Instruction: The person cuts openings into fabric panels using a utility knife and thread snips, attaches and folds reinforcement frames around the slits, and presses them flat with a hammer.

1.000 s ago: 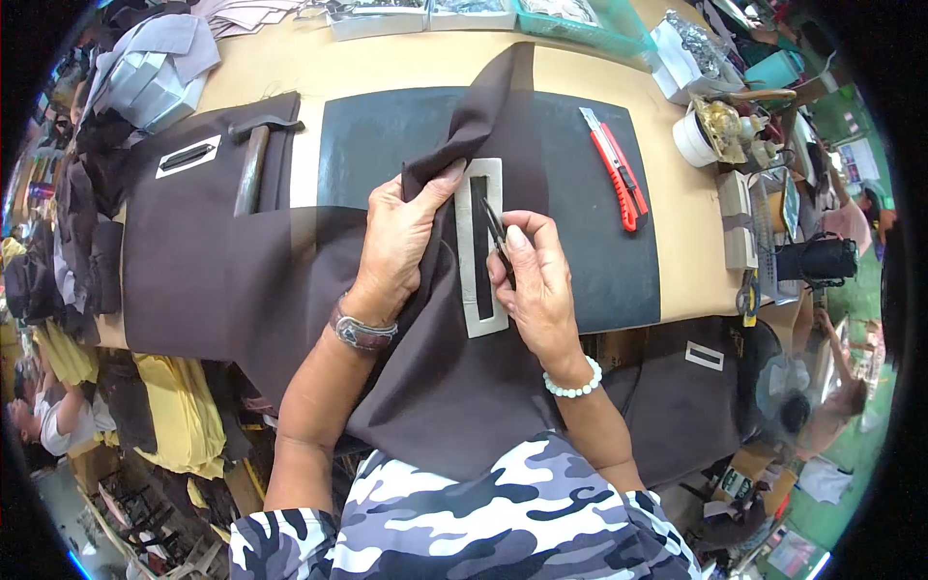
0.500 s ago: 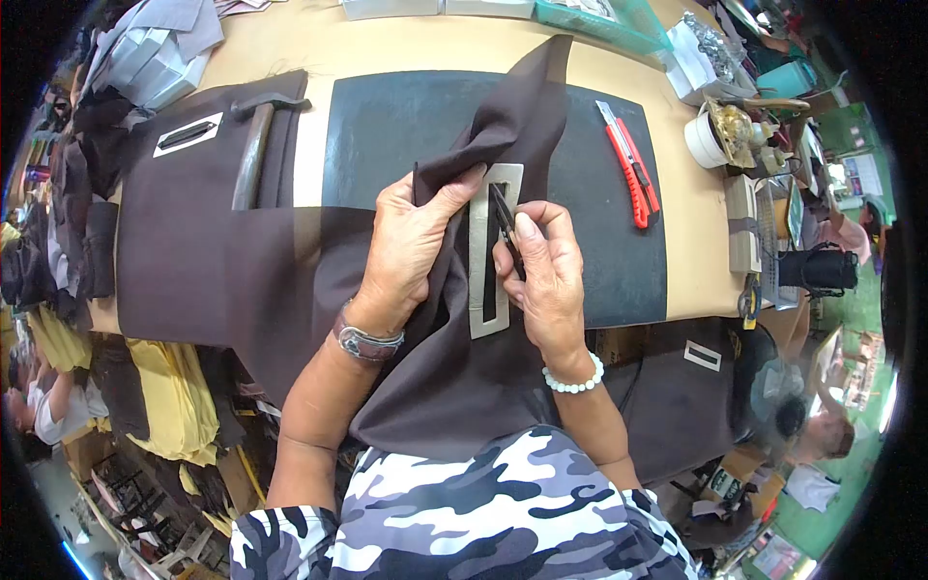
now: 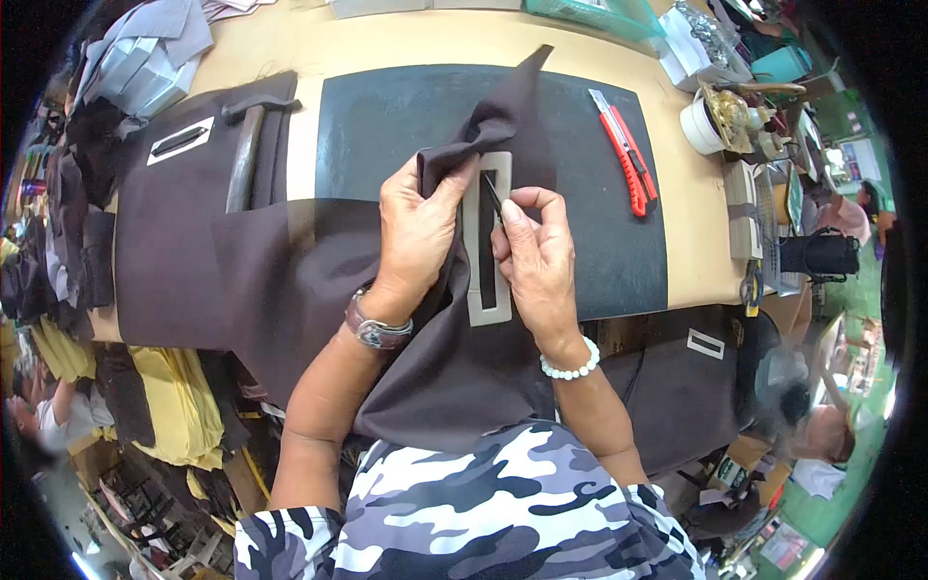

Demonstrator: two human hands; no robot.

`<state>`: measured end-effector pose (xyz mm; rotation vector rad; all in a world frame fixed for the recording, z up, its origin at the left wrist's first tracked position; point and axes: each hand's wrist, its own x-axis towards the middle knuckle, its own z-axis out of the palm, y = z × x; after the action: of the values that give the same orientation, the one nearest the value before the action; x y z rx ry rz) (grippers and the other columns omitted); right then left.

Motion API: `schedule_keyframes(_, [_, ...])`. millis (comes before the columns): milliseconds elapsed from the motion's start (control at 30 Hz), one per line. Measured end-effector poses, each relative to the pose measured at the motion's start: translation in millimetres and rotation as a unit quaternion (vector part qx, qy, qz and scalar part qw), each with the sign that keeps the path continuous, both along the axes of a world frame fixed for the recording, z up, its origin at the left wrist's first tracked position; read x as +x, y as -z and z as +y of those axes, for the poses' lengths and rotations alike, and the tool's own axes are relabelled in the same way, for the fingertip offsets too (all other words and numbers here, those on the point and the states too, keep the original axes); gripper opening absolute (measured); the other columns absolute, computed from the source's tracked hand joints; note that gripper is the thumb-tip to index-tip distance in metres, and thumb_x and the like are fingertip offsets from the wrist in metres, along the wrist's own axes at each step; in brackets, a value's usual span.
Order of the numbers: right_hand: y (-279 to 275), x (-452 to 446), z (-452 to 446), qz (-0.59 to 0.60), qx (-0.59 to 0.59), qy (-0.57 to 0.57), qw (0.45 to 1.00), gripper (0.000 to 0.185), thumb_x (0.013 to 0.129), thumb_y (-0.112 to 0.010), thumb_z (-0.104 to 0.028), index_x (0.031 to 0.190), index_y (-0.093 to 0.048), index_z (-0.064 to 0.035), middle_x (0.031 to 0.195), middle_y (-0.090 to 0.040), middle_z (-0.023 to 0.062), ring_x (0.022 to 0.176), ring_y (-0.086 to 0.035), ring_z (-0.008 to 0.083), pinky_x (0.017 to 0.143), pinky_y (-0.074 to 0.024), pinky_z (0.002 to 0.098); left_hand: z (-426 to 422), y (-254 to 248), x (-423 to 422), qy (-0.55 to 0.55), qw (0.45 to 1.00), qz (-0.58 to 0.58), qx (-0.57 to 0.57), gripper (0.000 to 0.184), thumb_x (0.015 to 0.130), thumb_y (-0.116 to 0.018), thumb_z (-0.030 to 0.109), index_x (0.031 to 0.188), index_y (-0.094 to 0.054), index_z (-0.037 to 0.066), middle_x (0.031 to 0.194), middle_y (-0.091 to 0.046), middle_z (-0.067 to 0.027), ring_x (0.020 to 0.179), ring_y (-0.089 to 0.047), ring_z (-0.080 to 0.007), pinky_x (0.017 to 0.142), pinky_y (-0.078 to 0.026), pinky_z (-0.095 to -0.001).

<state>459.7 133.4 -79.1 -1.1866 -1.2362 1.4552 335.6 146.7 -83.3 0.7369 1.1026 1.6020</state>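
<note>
Dark brown fabric (image 3: 420, 391) drapes from the table over my lap, one corner rising stiffly beyond my hands. My left hand (image 3: 418, 232) is closed on a fold of it, thumb near the upper left edge of a pale rectangular frame (image 3: 490, 316). This long frame surrounds a narrow dark slot in the fabric. Pinched in my right hand (image 3: 538, 266) is a slim black pointed tool (image 3: 495, 199), perhaps tweezers. Its tip lies at the upper part of the slot. My right fingers partly hide the tool and the frame's right side.
A red box cutter (image 3: 626, 159) lies on the dark cutting mat (image 3: 396, 126). To the left, a hammer (image 3: 247, 159) rests on brown fabric with another framed slot (image 3: 181, 141). A white pot (image 3: 701, 126) stands at the right. People sit at both sides.
The view has shifted slightly. My right fingers and the black tool sit a little higher along the slot, and less of the tool shows. Both hands keep their hold.
</note>
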Motion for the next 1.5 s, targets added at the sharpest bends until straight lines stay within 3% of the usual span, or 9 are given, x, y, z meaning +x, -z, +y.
schedule_keyframes(100, [-20.3, 1.1, -6.0, 0.0, -0.035, 0.004, 0.999, 0.022, 0.099, -0.045, -0.025, 0.109, -0.039, -0.0063, 0.067, -0.05, 0.001, 0.05, -0.042, 0.0033, 0.043, -0.0334, 0.0181, 13.1, 12.2, -0.7, -0.029, 0.998, 0.058, 0.009, 0.016, 0.09, -0.062, 0.01, 0.103, -0.064, 0.002, 0.092, -0.066, -0.0008, 0.079, -0.058, -0.006, 0.07, -0.047, -0.0208])
schedule_keyframes(200, [-24.3, -2.6, -13.1, 0.072, -0.084, 0.0, 0.994, 0.022, 0.1, -0.041, -0.027, 0.109, -0.038, -0.0067, 0.07, -0.05, 0.0024, 0.047, -0.043, 0.0043, 0.039, -0.0352, 0.019, 17.2, 4.0, 10.7, -0.082, 0.995, 0.06, 0.021, 0.013, 0.091, -0.062, 0.015, 0.09, -0.061, 0.002, 0.076, -0.059, 0.0031, 0.069, -0.049, -0.0023, 0.059, -0.042, -0.0196])
schedule_keyframes(333, [-7.5, -12.0, -14.8, 0.076, -0.039, 0.035, 0.996, 0.021, 0.101, -0.039, -0.027, 0.108, -0.039, -0.0072, 0.072, -0.05, 0.0024, 0.049, -0.042, 0.0044, 0.041, -0.0353, 0.0192, 6.5, -15.3, 17.7, -0.097, 0.995, -0.003, -0.018, 0.013, 0.091, -0.062, 0.016, 0.092, -0.061, 0.003, 0.077, -0.058, 0.0031, 0.062, -0.049, -0.0026, 0.053, -0.041, -0.0199])
schedule_keyframes(567, [6.7, -28.0, -12.5, 0.094, 0.007, 0.094, 0.991, 0.019, 0.101, -0.039, -0.024, 0.106, -0.041, -0.006, 0.074, -0.05, 0.001, 0.058, -0.043, 0.0041, 0.05, -0.0368, 0.0197, 0.8, -12.1, 20.8, -0.129, 0.99, -0.054, -0.016, 0.016, 0.09, -0.063, 0.016, 0.1, -0.063, 0.003, 0.082, -0.06, 0.0037, 0.071, -0.052, -0.0037, 0.062, -0.043, -0.021])
schedule_keyframes(1000, [9.6, -37.9, -5.9, 0.097, 0.032, 0.112, 0.988, 0.018, 0.101, -0.041, -0.024, 0.106, -0.041, -0.0065, 0.073, -0.05, 0.0, 0.057, -0.042, 0.0033, 0.048, -0.035, 0.0182, 5.7, 5.2, 14.1, -0.122, 0.989, -0.088, -0.004, 0.018, 0.089, -0.063, 0.011, 0.104, -0.061, 0.001, 0.088, -0.063, -0.0002, 0.073, -0.056, -0.0065, 0.061, -0.047, -0.0228])
schedule_keyframes(1200, [7.6, -40.4, -3.7, 0.152, 0.048, 0.114, 0.981, 0.017, 0.1, -0.044, -0.024, 0.104, -0.04, -0.0084, 0.071, -0.049, -0.0014, 0.056, -0.04, 0.002, 0.046, -0.0323, 0.0175, -1.6, -3.1, 18.2, -0.119, 0.991, -0.055, 0.005, 0.019, 0.089, -0.064, 0.013, 0.106, -0.064, 0.003, 0.095, -0.065, -0.0006, 0.078, -0.059, -0.0077, 0.068, -0.048, -0.0227])
schedule_keyframes(1300, [4.4, -41.5, -7.0, 0.166, 0.04, 0.114, 0.979, 0.016, 0.1, -0.044, -0.024, 0.104, -0.04, -0.0087, 0.071, -0.049, -0.0015, 0.056, -0.04, 0.0019, 0.046, -0.0318, 0.0172, 0.4, -5.4, 18.3, -0.134, 0.989, -0.054, 0.008, 0.013, 0.091, -0.061, 0.012, 0.1, -0.063, 0.003, 0.078, -0.061, 0.0019, 0.06, -0.051, -0.0034, 0.051, -0.043, -0.0202])
schedule_keyframes(1400, [6.1, -41.9, -7.9, 0.183, 0.033, 0.111, 0.976, 0.016, 0.099, -0.045, -0.023, 0.105, -0.04, -0.0088, 0.071, -0.049, -0.0014, 0.057, -0.04, 0.0019, 0.047, -0.0316, 0.0168, -3.8, -6.7, 16.9, -0.115, 0.991, -0.075, 0.002, 0.018, 0.089, -0.063, 0.011, 0.105, -0.064, 0.003, 0.096, -0.065, -0.0015, 0.082, -0.059, -0.0086, 0.071, -0.048, -0.0231])
schedule_keyframes(1500, [6.3, -41.2, -6.7, 0.189, 0.026, 0.106, 0.976, 0.016, 0.099, -0.046, -0.022, 0.105, -0.04, -0.0088, 0.072, -0.049, -0.0013, 0.058, -0.041, 0.0019, 0.047, -0.0318, 0.0166, -4.3, -10.9, 17.4, -0.118, 0.989, -0.092, 0.005, 0.017, 0.089, -0.063, 0.01, 0.105, -0.064, 0.003, 0.096, -0.065, -0.0016, 0.082, -0.06, -0.0087, 0.071, -0.049, -0.0234])
